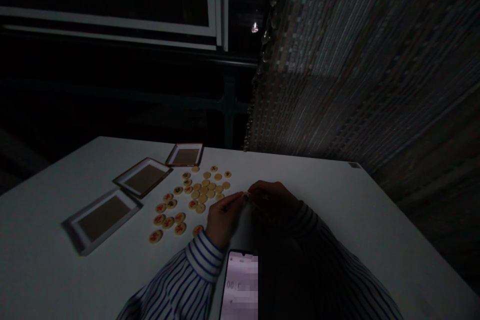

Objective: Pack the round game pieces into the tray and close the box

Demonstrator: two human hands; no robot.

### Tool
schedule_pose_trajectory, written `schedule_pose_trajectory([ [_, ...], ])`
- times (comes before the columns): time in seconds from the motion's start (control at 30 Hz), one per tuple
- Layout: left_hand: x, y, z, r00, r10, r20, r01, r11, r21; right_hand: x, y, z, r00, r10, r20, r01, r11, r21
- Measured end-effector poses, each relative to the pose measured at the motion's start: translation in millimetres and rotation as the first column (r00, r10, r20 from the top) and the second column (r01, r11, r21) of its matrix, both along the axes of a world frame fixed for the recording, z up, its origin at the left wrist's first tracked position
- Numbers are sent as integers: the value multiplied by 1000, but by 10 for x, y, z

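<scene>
My left hand (224, 217) and my right hand (275, 200) meet above the white table, fingertips closed on one small round Chinese chess piece (246, 194) between them. Its marking is too dim to read. To the left of my hands, many loose Chinese chess pieces (203, 190) lie flat. Several show red characters, like the piece (155, 236) nearest the front; others carry dark characters, and a cluster in the middle looks blank side up. One red-marked piece (197, 230) is partly hidden by my left wrist.
Three shallow open boxes or lids stand left on the white table (300, 172): a near one (84, 250), a middle one (129, 191) and a far one (201, 152). A lit phone (240, 285) lies between my forearms. A string curtain (318, 60) hangs behind the table; the room is dark.
</scene>
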State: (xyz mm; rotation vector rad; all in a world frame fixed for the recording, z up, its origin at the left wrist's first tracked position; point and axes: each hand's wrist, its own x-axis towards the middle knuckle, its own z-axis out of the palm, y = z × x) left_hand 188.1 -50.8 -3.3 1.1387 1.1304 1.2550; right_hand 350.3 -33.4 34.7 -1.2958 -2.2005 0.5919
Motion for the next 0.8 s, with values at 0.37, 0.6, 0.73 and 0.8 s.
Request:
schedule_pose_trajectory([
  [0.37, -7, 18, -26, 1000, -4, -16, 4, 1000, -8, 15, 30, -80, 1000, 11, -7, -11, 1000, 1],
  [0.6, 14, -9, 47, 998, 46, 51, -42, 997, -68, -4, 19, -55, 997, 63, -42, -63, 998, -12],
  [0.73, 14, 3, 3, 998, 21, 54, -17, 997, -69, -34, 44, -69, 999, -4, 39, 7, 998, -60],
  [0.8, 13, 7, -19, 999, 9, 47, -6, 999, -53, -60, 48, -55, 994, -35, 105, 43, 997, -68],
])
